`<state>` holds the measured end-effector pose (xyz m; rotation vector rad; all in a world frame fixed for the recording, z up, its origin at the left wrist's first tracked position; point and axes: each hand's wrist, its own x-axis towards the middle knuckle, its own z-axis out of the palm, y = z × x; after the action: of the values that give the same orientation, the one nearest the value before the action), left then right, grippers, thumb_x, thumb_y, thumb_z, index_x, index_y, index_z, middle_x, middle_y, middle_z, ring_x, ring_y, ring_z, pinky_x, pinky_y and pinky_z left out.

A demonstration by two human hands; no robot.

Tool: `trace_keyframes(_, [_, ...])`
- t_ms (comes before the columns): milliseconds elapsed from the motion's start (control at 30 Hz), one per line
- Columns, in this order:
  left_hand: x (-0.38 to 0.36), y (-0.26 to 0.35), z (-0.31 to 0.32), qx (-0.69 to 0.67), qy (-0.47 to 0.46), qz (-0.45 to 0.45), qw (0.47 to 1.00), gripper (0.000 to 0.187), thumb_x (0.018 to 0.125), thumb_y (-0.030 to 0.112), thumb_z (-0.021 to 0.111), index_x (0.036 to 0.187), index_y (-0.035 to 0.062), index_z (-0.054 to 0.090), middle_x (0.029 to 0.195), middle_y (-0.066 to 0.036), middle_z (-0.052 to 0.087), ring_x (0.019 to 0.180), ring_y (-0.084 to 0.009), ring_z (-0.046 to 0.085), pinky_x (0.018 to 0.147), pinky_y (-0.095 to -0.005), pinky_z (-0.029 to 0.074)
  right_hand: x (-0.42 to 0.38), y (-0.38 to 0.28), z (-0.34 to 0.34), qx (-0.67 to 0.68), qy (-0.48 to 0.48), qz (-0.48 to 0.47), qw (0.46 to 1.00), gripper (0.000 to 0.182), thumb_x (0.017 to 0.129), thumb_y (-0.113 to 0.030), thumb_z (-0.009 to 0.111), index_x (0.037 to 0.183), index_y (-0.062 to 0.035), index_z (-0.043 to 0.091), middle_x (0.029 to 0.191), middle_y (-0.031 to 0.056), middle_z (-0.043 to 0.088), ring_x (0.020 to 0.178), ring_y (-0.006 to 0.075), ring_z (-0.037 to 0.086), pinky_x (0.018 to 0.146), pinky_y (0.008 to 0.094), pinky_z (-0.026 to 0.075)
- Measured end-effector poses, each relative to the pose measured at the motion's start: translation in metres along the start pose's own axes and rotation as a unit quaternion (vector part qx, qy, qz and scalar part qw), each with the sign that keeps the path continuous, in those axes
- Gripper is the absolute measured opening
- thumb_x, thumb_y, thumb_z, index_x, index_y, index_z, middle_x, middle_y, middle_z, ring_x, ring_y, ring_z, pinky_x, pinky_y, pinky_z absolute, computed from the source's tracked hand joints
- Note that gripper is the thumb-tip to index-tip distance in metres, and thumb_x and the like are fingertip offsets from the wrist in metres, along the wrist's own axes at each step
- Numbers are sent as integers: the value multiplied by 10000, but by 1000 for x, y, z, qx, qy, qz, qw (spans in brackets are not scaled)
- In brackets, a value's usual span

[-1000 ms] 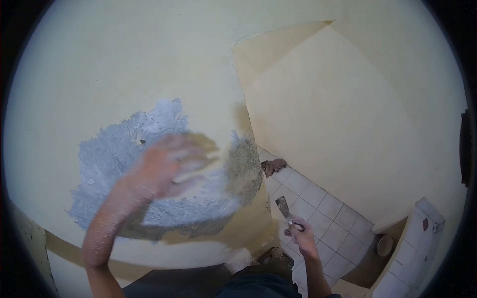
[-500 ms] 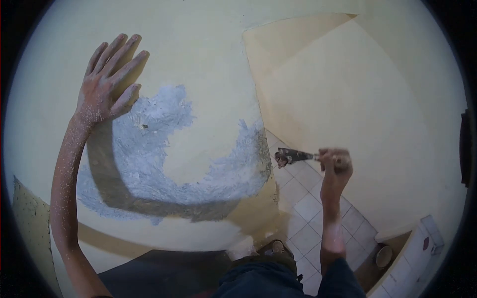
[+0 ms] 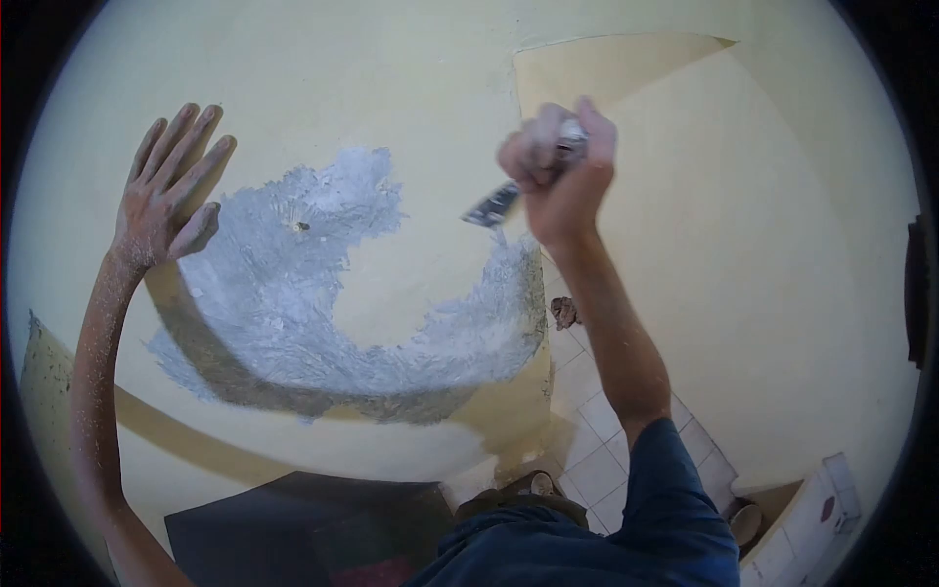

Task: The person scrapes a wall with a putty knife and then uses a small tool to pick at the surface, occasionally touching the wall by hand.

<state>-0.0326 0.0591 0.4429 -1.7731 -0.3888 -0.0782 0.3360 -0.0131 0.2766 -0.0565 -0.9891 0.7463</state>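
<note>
My left hand (image 3: 166,191) lies on the pale yellow wall (image 3: 391,303) with its fingers spread, dusty and holding nothing. My right hand (image 3: 559,171) is wrapped round the handle of a scraper (image 3: 492,205). The scraper's dark blade points down and left, close over the wall at the top of the bared patch's right arm. That grey-white patch (image 3: 284,323) runs in a broad U shape, with flaked, ragged edges and a small hole (image 3: 301,226) in its upper left part. The right hand is slightly blurred.
The wall ends at a vertical edge, with a tiled floor (image 3: 597,470) below on the right. A crumpled brown clump (image 3: 564,313) shows beside that edge. A dark flat panel (image 3: 284,528) stands at the bottom left, and a round container (image 3: 746,523) at the lower right.
My right hand has swung up and left with the scraper, from over the floor to the wall. The left hand sits lower and further left in view as the camera shifted.
</note>
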Motion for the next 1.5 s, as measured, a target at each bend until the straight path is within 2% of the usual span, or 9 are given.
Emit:
trace_keyframes(133, [-2, 1, 3, 0, -7, -5, 1000, 586, 942, 439, 409, 1481, 210, 421, 1572, -89, 325, 1463, -305, 272, 1215, -522, 173, 19, 25, 18, 48, -96, 12, 994, 539, 987, -387, 335, 520, -121, 288, 458, 1, 267, 426, 131, 257, 442, 307, 232])
trace_keyframes(533, [-5, 1, 6, -7, 13, -24, 1000, 543, 936, 447, 430, 1441, 253, 481, 1541, -46, 389, 1442, -276, 324, 1211, -507, 222, 3, 47, 18, 14, -133, -44, 990, 565, 956, -491, 367, 536, -112, 347, 442, -16, 276, 399, 142, 212, 465, 327, 235])
trace_keyframes(633, [-6, -1, 10, -10, 24, -24, 999, 530, 941, 442, 429, 1434, 257, 490, 1537, -46, 395, 1437, -276, 334, 1209, -505, 231, 1, 60, 21, -85, -97, -46, 991, 555, 970, -458, 367, 539, -109, 330, 456, -14, 277, 401, 143, 223, 460, 325, 241])
trace_keyframes(767, [-5, 1, 7, -7, 23, -23, 999, 516, 953, 439, 407, 1428, 261, 496, 1535, -44, 398, 1433, -276, 341, 1207, -506, 239, 0, 46, 27, 9, -143, -92, 985, 447, 920, -210, 364, 494, -80, 322, 466, 18, 355, 416, 119, 295, 421, 294, 257])
trace_keyframes(867, [-5, 1, 7, -2, 22, -22, 999, 513, 960, 451, 394, 1426, 263, 498, 1533, -40, 399, 1431, -275, 344, 1206, -509, 241, -5, 64, 29, -18, -123, -119, 985, 478, 941, -228, 375, 491, -76, 325, 464, 19, 351, 414, 125, 310, 432, 290, 267])
trace_keyframes(967, [-5, 1, 9, -8, 28, -24, 999, 513, 964, 468, 391, 1425, 268, 499, 1533, -36, 399, 1428, -274, 348, 1205, -512, 245, -9, 67, 21, -66, -110, -12, 992, 531, 966, -301, 389, 490, -73, 331, 465, 25, 361, 412, 133, 339, 430, 284, 276])
trace_keyframes(1067, [-4, 2, 5, -1, 11, -32, 999, 518, 963, 478, 398, 1425, 267, 498, 1533, -36, 400, 1427, -274, 350, 1204, -514, 246, -13, 53, 22, -9, -183, -89, 979, 573, 972, -369, 399, 486, -71, 344, 462, 27, 359, 413, 134, 354, 429, 282, 279])
trace_keyframes(1167, [-5, 1, 7, -4, 25, -24, 999, 520, 957, 469, 408, 1427, 267, 497, 1533, -37, 401, 1426, -276, 352, 1203, -513, 249, -12, 77, 21, -54, -124, -88, 987, 580, 961, -392, 418, 481, -75, 345, 453, 21, 348, 414, 129, 345, 420, 285, 267])
trace_keyframes(1500, [-4, 1, 6, -8, 29, -27, 999, 517, 942, 427, 429, 1426, 261, 499, 1531, -44, 404, 1424, -279, 358, 1198, -516, 258, -24, 63, 25, -34, -166, -105, 980, 559, 958, -344, 438, 483, -82, 305, 446, 5, 326, 416, 134, 315, 435, 305, 270])
